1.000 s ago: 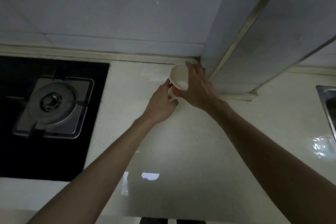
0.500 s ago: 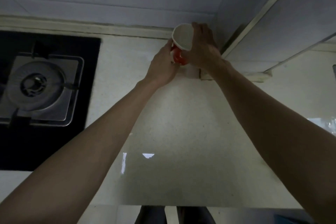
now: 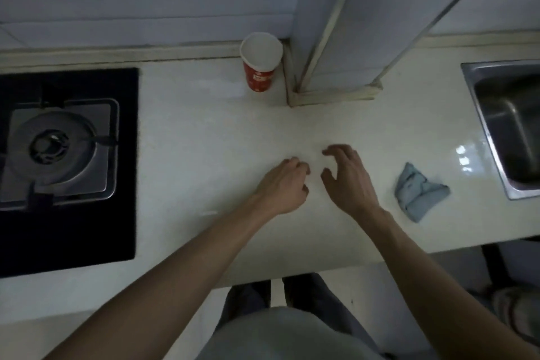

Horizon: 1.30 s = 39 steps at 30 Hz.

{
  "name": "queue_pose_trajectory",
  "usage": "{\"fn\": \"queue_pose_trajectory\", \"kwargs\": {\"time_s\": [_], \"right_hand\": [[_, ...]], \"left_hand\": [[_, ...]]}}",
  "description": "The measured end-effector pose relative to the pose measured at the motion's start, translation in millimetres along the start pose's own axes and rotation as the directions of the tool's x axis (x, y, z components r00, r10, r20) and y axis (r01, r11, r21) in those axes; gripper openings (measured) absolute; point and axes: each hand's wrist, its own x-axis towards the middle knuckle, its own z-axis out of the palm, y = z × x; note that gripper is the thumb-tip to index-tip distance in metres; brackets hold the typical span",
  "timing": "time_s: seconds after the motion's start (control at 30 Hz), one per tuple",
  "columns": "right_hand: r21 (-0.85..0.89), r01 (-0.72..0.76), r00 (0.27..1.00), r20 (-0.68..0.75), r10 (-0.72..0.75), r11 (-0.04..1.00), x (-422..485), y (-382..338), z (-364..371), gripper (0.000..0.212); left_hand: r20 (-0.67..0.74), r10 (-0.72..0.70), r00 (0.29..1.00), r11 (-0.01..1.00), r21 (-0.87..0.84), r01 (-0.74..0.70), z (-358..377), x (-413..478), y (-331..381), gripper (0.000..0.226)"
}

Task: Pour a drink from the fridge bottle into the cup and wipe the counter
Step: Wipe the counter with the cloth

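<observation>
Fingers (image 3: 331,152) of right hand (image 3: 349,180) spread apart, empty; left hand (image 3: 285,185) loosely curled, holding nothing, both at frame centre over counter (image 3: 204,140). Half a sec ago both gripped the cup (image 3: 261,63); now it stands upright, upper centre, against wall corner w/ hands well apart from it. Cup's placed, so fridge bottle prob next; none in view. Blue cloth (image 3: 419,191) lies right, near sink (image 3: 508,126).

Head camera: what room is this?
Most likely a home kitchen. A gas stove is set into the counter, a steel sink is at the right, and a cup and cloth sit on the counter.
</observation>
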Motion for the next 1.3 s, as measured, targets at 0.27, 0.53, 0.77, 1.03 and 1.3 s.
{"fn": "queue_pose_trajectory", "kwargs": {"time_s": [0.27, 0.53, 0.77, 1.03, 1.3], "right_hand": [[-0.041, -0.298, 0.951, 0.071, 0.300, 0.954, -108.1, 73.9, 4.5, 0.036], [-0.004, -0.365, 0.930, 0.039, 0.365, 0.931, -135.7, 126.6, -15.3, 0.037], [-0.088, -0.213, 0.973, 0.075, 0.220, 0.973, -91.7, 176.2, -45.1, 0.047], [-0.240, 0.074, 0.946, 0.323, 0.008, 0.968, -68.5, 218.5, -41.7, 0.063], [-0.361, 0.275, 0.915, 0.382, -0.128, 0.891, -77.6, 246.1, -39.3, 0.077]], "left_hand": [[0.152, 0.176, 0.973, 0.977, 0.093, -0.192, 73.5, -15.9, 75.5, 0.037], [0.245, 0.244, 0.938, 0.940, 0.180, -0.291, 130.8, -28.1, 126.1, 0.049], [0.203, 0.182, 0.962, 0.915, 0.324, -0.242, 155.1, -16.8, 158.2, 0.066], [0.051, -0.033, 0.998, 0.975, 0.219, 0.021, 209.6, 13.3, 229.3, 0.057], [0.055, -0.192, 0.980, 0.964, 0.196, 0.178, 233.9, 16.9, 257.9, 0.052]]}}
